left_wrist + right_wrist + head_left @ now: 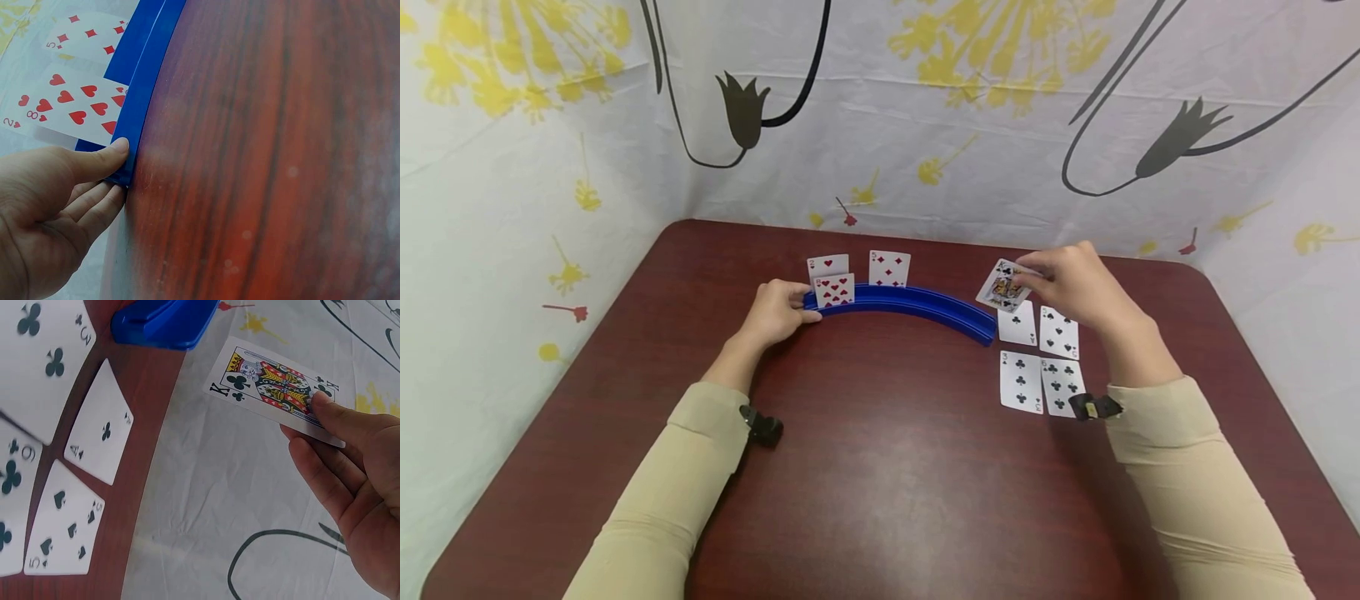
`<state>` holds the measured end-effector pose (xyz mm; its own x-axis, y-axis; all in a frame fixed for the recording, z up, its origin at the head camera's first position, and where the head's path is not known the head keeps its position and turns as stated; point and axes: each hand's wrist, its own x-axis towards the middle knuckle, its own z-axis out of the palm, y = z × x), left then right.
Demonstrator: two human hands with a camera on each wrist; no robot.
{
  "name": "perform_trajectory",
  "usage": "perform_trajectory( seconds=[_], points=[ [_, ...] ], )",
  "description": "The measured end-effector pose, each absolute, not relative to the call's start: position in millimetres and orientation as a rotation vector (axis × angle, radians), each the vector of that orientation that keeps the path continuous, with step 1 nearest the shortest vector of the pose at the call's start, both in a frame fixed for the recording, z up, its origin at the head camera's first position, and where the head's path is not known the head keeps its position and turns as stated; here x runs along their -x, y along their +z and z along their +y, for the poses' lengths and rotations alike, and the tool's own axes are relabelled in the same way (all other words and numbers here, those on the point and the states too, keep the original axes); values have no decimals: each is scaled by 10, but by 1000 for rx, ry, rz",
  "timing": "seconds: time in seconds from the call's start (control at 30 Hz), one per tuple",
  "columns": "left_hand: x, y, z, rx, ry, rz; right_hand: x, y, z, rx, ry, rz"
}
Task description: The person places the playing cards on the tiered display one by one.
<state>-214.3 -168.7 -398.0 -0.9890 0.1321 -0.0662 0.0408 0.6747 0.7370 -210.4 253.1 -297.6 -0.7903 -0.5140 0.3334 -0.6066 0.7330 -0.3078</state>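
Observation:
My left hand [775, 312] grips the left end of a curved blue card holder [925, 303], thumb on its front edge in the left wrist view. Upright in the holder's left half stand the eight of hearts [75, 103], the two of hearts [827, 265] partly hidden behind it, and the five of diamonds [889, 268]. My right hand [1071, 279] pinches a king of clubs [269, 387] by one end, thumb across its face. The king is raised near the holder's right end and overlaps the ace of clubs [1017, 323] in the head view.
Right of the holder, face up on the dark red table [880, 467], lie the ace, a five of spades [1059, 332], a three of clubs [1021, 382] and a six of clubs [1060, 383]. A patterned white curtain [865, 125] hangs behind the table's far edge.

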Motion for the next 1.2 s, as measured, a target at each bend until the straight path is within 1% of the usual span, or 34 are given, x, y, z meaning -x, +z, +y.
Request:
perform_trajectory(
  seconds=[1.2],
  points=[
    [2132,-3992,-1691,-158,1243,2770,2226,-3043,1869,-1055,671,-2647]
  ],
)
